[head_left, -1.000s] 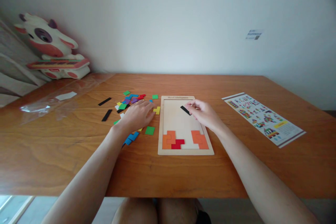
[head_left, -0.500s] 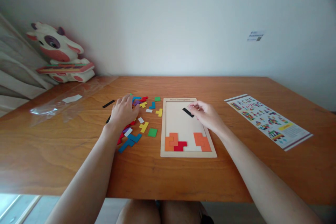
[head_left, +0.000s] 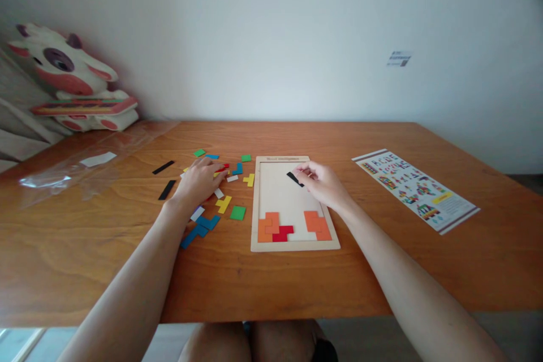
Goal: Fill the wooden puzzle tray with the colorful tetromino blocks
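Observation:
Over the upper part of a wooden puzzle board [head_left: 296, 246], my right hand [head_left: 319, 182] pinches a black bar piece [head_left: 294, 179]. Orange pieces [head_left: 268, 227] and a red piece [head_left: 283, 233] lie in the board's lower left, with more orange pieces [head_left: 318, 225] in its lower right. My left hand [head_left: 199, 181] rests over the pile of loose coloured pieces left of the board, fingers spread, covering some of them. Around it lie blue pieces [head_left: 199, 232], a yellow piece [head_left: 223, 204], a green square [head_left: 238, 212] and two black bars [head_left: 167, 189].
A printed sheet [head_left: 418, 189] lies on the table's right. Clear plastic wrap [head_left: 68, 167] with a white label is at the left, in front of a cow toy [head_left: 80, 82]. A label [head_left: 399, 59] is on the wall behind.
The whole view has shifted a little. My left hand has moved within the pile, uncovering a green piece behind it. My right hand still holds the black bar over the board.

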Motion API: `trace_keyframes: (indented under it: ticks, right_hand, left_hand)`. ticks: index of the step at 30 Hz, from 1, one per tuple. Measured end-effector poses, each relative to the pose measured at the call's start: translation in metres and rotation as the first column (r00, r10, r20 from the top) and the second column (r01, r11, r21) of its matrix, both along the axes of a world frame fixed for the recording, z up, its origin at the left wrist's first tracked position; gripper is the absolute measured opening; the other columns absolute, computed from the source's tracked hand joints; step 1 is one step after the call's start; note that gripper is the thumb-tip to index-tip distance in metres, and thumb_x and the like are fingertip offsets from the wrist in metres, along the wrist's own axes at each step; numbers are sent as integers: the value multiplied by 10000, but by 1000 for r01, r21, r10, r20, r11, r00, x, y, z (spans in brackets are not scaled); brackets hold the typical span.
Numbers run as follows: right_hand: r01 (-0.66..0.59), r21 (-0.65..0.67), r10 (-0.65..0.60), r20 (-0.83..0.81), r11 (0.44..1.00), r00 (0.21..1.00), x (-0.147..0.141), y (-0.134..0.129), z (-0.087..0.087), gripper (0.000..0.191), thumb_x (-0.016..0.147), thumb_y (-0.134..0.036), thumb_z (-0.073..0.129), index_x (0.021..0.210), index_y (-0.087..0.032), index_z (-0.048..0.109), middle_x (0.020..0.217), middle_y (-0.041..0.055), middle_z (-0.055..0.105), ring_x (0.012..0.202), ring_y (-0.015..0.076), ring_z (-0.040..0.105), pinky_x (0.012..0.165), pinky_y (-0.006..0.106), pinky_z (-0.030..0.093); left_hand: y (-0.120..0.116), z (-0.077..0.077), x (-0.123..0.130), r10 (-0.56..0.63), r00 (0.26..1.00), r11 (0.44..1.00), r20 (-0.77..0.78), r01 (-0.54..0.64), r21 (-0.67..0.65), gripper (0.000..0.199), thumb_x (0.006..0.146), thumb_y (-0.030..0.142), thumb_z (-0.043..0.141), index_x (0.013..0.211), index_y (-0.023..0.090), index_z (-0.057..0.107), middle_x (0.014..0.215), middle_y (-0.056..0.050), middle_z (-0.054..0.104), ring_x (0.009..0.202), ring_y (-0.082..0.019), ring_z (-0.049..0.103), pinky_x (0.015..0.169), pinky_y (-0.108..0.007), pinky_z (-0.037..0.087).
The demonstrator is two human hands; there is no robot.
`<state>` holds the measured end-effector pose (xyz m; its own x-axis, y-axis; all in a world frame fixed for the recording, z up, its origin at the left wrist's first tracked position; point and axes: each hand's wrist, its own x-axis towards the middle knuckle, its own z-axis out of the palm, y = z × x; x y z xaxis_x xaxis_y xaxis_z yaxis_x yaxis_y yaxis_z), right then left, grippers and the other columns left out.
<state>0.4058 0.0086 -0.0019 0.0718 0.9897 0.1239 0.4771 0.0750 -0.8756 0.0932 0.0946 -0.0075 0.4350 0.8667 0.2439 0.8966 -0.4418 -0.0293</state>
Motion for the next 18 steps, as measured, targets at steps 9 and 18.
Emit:
trace_keyframes:
  ticks: [9,18]
  right_hand:
    - [-9,27,8,28,1000,1000,-1,-2,2,261,833,-405,593,919,-171,672,796,41,661,653,143,545,614,271,428]
    - [-19,15,18,59,1000,998,-2,-3,2,271,845,-410,577,947,-174,665,811,47,658,647,149,540,603,282,422]
  left_hand:
    - [-6,1,6,-30,999,999,-19,30,21,386,864,220,400,1031,208,748,1136,-90,713,1085,-276,643,983,-395,480]
    - [-14,10,9,8,994,999,110,-3,-44,350,944,391,449,1078,201,709,1124,-104,713,1057,-284,639,931,-411,491]
